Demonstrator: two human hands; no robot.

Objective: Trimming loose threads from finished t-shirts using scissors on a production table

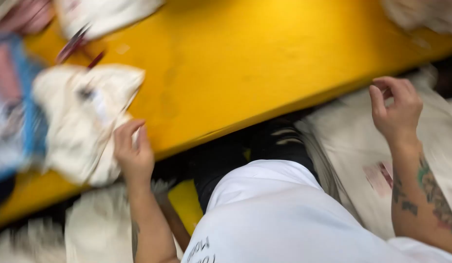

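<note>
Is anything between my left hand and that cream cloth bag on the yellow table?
Nothing visible. The left hand is already touching the edge of the cream cloth bag on the yellow table. The right hand is apart, over another cream cloth.

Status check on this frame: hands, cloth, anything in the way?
Left hand gripping cream cloth piece at yellow table edge. Right hand loosely curled, empty, above pale fabric pile. Frame blurred; nothing between hands.

Two hands — left hand (133, 153), right hand (396, 109) — one yellow table (245, 63).
</note>
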